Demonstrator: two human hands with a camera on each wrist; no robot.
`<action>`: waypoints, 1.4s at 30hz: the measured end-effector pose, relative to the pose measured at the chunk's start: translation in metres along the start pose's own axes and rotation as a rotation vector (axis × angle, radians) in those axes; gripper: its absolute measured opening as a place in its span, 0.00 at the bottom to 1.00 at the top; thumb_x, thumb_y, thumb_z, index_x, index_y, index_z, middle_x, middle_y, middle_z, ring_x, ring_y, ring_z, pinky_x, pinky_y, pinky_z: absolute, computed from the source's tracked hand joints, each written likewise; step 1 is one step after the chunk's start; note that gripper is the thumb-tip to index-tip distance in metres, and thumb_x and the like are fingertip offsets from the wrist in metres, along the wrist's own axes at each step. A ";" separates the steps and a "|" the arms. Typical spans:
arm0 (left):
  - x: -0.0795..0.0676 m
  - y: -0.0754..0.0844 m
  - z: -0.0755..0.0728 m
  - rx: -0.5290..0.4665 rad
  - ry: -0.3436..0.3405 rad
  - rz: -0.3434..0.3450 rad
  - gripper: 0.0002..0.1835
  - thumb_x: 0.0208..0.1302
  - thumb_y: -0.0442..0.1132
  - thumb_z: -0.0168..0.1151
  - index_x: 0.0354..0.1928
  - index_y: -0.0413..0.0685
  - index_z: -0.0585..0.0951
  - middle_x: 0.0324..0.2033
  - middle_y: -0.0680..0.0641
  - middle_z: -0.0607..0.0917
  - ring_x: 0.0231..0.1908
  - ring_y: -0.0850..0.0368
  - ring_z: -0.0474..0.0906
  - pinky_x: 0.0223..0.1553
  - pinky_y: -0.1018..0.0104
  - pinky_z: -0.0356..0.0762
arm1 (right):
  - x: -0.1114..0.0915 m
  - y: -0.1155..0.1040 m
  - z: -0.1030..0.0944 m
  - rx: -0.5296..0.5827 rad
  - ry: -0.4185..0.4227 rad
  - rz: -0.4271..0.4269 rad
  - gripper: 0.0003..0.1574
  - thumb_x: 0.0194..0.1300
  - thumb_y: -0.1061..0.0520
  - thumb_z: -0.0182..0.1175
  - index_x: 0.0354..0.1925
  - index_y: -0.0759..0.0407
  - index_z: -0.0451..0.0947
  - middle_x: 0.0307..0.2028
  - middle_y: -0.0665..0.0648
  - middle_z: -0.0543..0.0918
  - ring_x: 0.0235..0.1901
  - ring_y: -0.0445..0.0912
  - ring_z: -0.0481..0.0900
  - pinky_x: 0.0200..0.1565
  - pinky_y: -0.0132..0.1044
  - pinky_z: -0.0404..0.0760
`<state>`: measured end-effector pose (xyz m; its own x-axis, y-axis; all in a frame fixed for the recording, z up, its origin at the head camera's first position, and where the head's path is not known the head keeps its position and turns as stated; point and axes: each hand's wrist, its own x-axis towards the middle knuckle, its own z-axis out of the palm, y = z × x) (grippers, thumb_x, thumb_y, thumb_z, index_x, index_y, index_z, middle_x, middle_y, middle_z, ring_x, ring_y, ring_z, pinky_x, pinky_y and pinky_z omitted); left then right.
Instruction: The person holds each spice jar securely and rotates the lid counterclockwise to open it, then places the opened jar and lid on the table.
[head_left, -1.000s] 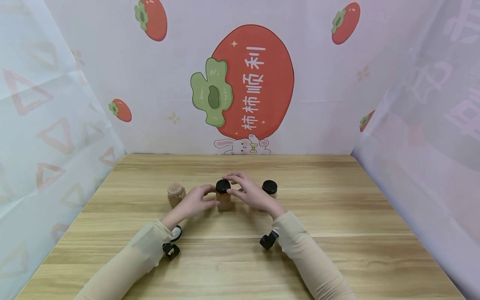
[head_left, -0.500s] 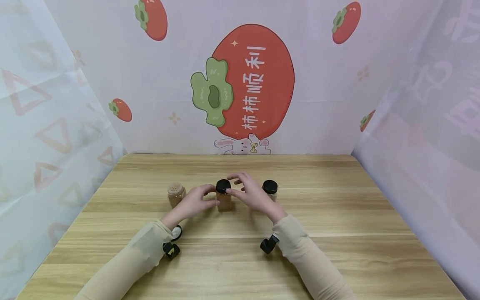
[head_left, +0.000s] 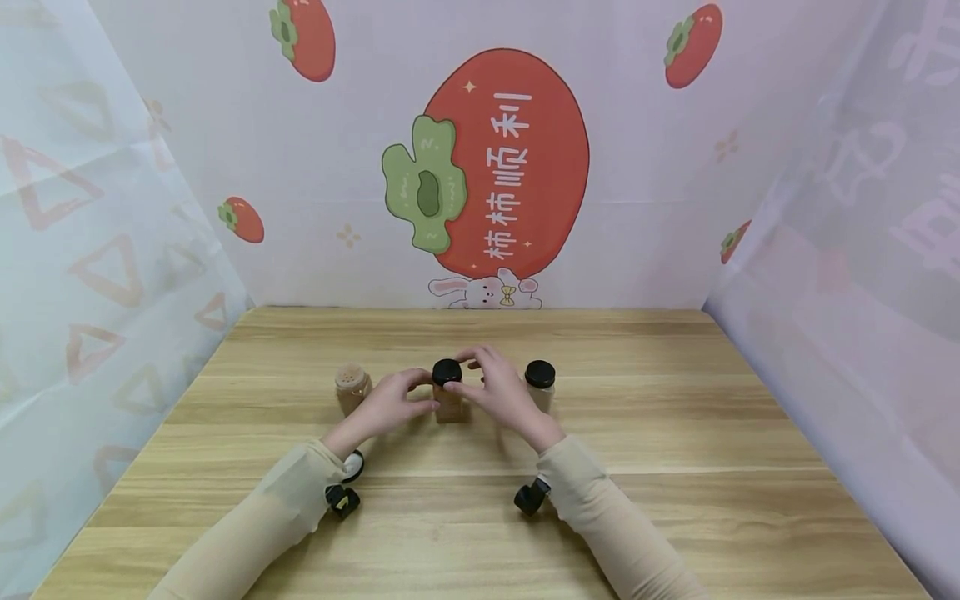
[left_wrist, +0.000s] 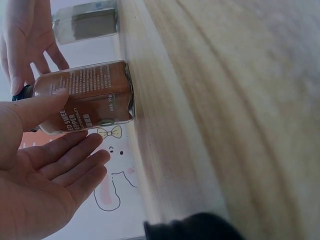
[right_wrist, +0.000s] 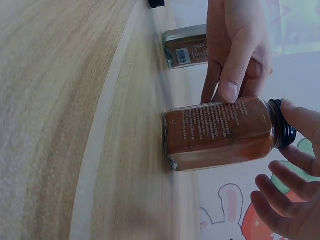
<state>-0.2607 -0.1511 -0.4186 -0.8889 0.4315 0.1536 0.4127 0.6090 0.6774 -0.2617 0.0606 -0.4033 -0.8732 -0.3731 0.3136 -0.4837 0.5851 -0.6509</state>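
A square glass spice jar (head_left: 450, 408) of reddish-brown powder stands upright mid-table; its label in the left wrist view reads partly "sweet pepper". My left hand (head_left: 393, 404) holds the jar's body from the left, thumb on the near side and fingers behind. On its black lid (right_wrist: 287, 127), my right hand (head_left: 504, 396) pinches with thumb and index finger, while its other fingers spread free in the right wrist view. Left of my left hand is a second jar (head_left: 352, 392), its holed shaker top uncovered. Behind my right hand stands a pale-filled jar (head_left: 542, 393) with a black lid.
A round white piece with a black rim (head_left: 353, 467), like an upturned lid, lies beside my left cuff, partly covered. Small black cameras (head_left: 342, 502) sit at both wrists. The wooden table (head_left: 675, 400) ends at a printed fabric backdrop (head_left: 637, 167).
My right thumb has slid leftward across the front of the lid, and the right hand and wrist have turned slightly. The left hand and the jar have stayed in place.
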 end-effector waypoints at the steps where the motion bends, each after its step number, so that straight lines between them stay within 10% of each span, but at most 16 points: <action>1: 0.000 0.000 0.000 -0.001 -0.001 0.000 0.23 0.58 0.41 0.67 0.54 0.40 0.77 0.53 0.41 0.81 0.57 0.42 0.75 0.60 0.45 0.70 | 0.000 0.000 0.000 0.002 -0.002 0.001 0.28 0.59 0.42 0.65 0.53 0.53 0.73 0.51 0.52 0.75 0.54 0.52 0.76 0.47 0.40 0.81; 42: -0.001 0.002 0.000 0.017 -0.014 -0.008 0.23 0.59 0.43 0.66 0.55 0.41 0.77 0.53 0.42 0.81 0.58 0.41 0.74 0.60 0.45 0.70 | 0.008 0.011 -0.018 0.110 -0.272 -0.114 0.27 0.71 0.54 0.52 0.66 0.53 0.66 0.63 0.60 0.66 0.59 0.57 0.72 0.56 0.48 0.77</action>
<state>-0.2587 -0.1504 -0.4170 -0.8893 0.4357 0.1388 0.4094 0.6236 0.6660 -0.2748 0.0766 -0.3955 -0.7589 -0.6190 0.2021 -0.5550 0.4527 -0.6978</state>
